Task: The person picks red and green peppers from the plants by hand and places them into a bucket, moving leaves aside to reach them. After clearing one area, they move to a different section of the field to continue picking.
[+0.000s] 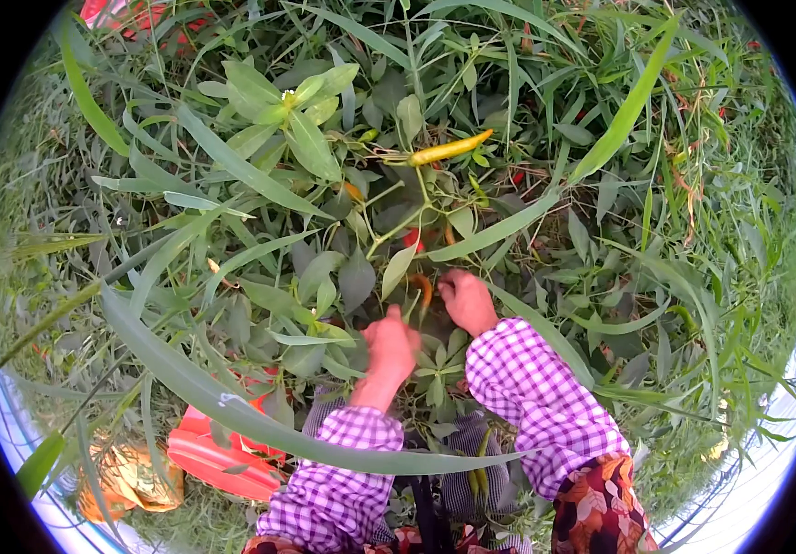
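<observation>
Both hands are low among the leaves of a pepper plant. My left hand [390, 345] is beside a curved orange pepper [424, 291], its fingers bent and partly blurred; whether it holds anything is unclear. Just right of that pepper, my right hand [467, 300] has its fingers curled together at the foliage, and what they grip is hidden. Above the hands hangs a red pepper [413, 240], half covered by leaves. Higher up, a long yellow-orange pepper [451, 149] points to the right from a green stem.
A red plastic container [222, 459] stands at the lower left, with a yellow-brown bag [132, 480] beside it. Long grass blades cross in front of the arms. Green peppers [481, 473] show near the lap. Another red object [107, 11] is at the top left.
</observation>
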`<state>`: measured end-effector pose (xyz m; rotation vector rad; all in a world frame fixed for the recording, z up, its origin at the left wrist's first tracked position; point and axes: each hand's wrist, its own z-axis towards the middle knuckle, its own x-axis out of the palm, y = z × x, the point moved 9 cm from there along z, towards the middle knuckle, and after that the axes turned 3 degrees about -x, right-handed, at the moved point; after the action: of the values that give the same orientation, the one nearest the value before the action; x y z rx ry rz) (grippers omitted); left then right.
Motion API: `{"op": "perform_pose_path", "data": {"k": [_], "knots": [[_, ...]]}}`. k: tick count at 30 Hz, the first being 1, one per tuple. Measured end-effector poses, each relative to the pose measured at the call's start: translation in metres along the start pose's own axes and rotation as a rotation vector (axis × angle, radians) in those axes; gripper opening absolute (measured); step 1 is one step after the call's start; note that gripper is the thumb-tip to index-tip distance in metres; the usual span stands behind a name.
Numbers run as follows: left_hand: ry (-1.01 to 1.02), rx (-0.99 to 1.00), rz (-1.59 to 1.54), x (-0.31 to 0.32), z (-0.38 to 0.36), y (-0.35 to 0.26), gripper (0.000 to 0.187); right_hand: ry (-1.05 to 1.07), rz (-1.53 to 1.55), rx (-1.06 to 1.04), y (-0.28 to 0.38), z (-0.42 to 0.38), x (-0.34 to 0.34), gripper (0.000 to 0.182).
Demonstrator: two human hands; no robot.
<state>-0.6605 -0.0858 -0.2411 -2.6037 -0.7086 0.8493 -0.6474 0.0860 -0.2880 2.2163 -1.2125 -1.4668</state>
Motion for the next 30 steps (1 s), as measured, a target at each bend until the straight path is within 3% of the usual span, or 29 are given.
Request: {"op": "perform_pose_path", "data": {"k": [2,4,7,11,16,18,19,23,26,30], "knots": [[-0.002,-0.041,-0.042,-0.003,-0.005,0.001,0.047,-0.171,0.121,0.012,0.002,0.012,-0.016,0.017],[-0.015,-0.083,0.019,-0.009,-0.011,-0.010,0.045,-0.209,0.206,-0.008,0.001,0.018,-0.011,0.016],[-0.080,0.048,0.080,-0.006,-0.011,-0.015,0.042,-0.166,-0.041,0.062,0.011,0.018,-0.011,0.016],[-0.017,-0.025,0.034,-0.012,-0.024,-0.025,0.038,-0.086,-0.277,0.132,0.019,0.015,-0.014,0.017],[-0.046,-0.023,0.052,-0.016,-0.029,-0.022,0.038,0.029,-0.027,0.109,0.013,0.022,-0.001,0.022],[-0.006,-0.149,-0.124,-0.012,-0.027,-0.008,0.037,0.125,0.154,0.165,-0.008,0.035,0.013,0.025],[0.013,-0.213,-0.211,-0.009,-0.027,-0.002,0.037,0.139,0.152,0.181,-0.023,0.039,0.024,0.028],[-0.012,-0.150,-0.283,-0.009,-0.031,-0.005,0.037,0.084,0.230,0.285,-0.032,0.041,0.026,0.038],[0.004,-0.161,-0.279,-0.016,-0.041,-0.010,0.037,0.361,0.065,0.157,-0.022,0.044,0.034,0.037],[0.017,-0.127,-0.276,-0.017,-0.044,-0.012,0.036,0.685,0.136,0.345,-0.033,0.034,0.050,0.033]]}}
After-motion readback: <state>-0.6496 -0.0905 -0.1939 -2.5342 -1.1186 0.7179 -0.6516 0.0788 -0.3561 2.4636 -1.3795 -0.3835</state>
